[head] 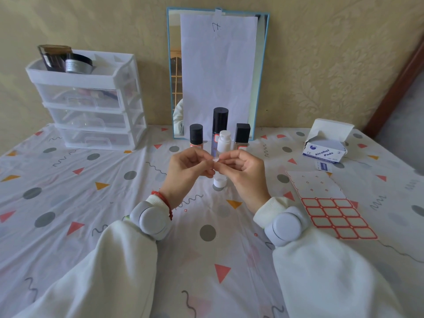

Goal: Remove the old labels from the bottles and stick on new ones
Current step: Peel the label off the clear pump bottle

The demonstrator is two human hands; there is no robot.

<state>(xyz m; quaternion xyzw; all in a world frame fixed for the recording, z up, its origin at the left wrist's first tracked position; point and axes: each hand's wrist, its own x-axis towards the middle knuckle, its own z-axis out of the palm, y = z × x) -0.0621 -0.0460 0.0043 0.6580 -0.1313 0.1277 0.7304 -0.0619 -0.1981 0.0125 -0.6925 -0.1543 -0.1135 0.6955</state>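
Patterned cloth (68,203) with triangles and squiggles covers your whole work surface, and a paper-covered mirror (218,74) leans on the wall behind the bottles. Your left hand (188,171) and right hand (244,173) are both raised in front of you, fingertips meeting, pinching a tiny white scrap of label (215,160) between them; can't tell if it's an old one or a fresh sticker. Right under them stands the small white bottle (222,143), touched by neither hand as far as I can see, with three dark-capped bottles (220,123) lined up behind it. The sticker sheet (332,214) lies to your right, top part already peeled bare, and the alcohol pads box (325,148) sits open beyond it. That label looks flimsy and sticky, so my guess is it'll curl onto your fingers if you grab the middle; hold it by the very edge or a corner. The white bottle looks light and tippy, so I'd steady it by the body, not the cap, when you press anything onto it. Drawer unit (91,104) is off to the left, out of the way.
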